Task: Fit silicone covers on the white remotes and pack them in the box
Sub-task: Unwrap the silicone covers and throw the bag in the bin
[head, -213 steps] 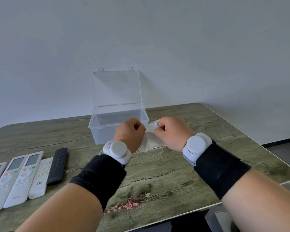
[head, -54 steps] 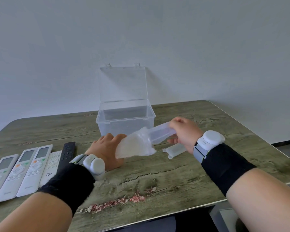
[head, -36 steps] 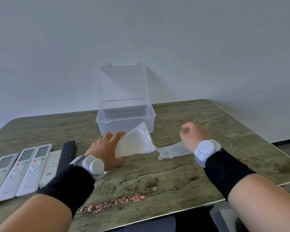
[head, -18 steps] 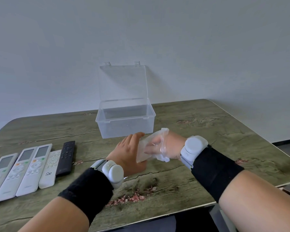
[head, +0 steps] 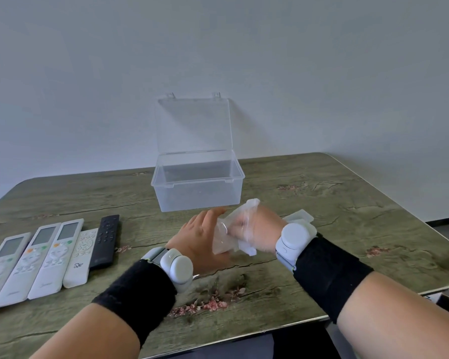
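My left hand (head: 198, 243) grips a clear plastic bag (head: 222, 244) just above the table, in front of the box. My right hand (head: 263, 229) is pushed inside the bag and shows through the plastic; what its curled fingers hold is hidden. One translucent silicone cover (head: 300, 216) lies flat on the table behind my right wrist. Several white remotes (head: 44, 257) lie side by side at the left. The clear plastic box (head: 197, 183) stands open and looks empty, its lid (head: 195, 125) upright against the wall.
A black remote (head: 105, 239) lies at the right end of the remote row. The wood-grain table (head: 335, 193) ends close on the right and at the front. A plain wall stands right behind the box.
My right hand drew one silicone cover out of the bag and laid it on the table to the right. It then came back and went inside the bag, which my left hand kept holding.
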Motion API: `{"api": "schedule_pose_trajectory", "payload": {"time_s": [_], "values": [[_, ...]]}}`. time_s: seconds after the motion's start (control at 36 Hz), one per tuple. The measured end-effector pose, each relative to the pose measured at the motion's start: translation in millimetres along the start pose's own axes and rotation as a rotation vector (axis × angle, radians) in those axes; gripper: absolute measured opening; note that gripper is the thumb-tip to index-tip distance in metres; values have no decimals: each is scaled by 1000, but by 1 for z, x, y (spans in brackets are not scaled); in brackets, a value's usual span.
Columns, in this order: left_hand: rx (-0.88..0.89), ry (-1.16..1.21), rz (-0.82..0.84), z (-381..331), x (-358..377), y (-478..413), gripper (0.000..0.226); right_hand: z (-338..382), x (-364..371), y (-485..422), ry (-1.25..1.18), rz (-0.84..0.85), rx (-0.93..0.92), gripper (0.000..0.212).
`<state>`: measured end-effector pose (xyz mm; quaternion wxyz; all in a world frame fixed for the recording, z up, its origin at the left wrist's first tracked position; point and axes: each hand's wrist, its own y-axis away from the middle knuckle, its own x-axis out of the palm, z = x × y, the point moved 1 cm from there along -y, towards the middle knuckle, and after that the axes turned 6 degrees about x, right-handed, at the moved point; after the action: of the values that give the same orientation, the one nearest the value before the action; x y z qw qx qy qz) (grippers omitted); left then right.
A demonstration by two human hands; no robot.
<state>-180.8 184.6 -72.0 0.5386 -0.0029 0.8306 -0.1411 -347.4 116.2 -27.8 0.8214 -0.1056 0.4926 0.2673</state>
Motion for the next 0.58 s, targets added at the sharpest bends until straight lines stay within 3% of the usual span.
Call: {"api": "schedule_pose_trajectory", "payload": {"time_s": [0.14,0.19,0.31,0.42,0.58], "values": [[-12,-89,42,8,-5,1,92,0,-12,-1,-30,-21,35,20],[-20,-114,56,11,-8,1,91,-7,-14,-3,-164,-52,57,19],[-79,-173,115,22,-16,1,87,-18,-15,-4,-478,-129,117,36],[-140,-198,148,36,-23,1,83,-24,-23,-5,-741,-179,173,19],[-193,-264,180,56,-29,8,78,-40,-33,-10,-989,-301,294,15]]}}
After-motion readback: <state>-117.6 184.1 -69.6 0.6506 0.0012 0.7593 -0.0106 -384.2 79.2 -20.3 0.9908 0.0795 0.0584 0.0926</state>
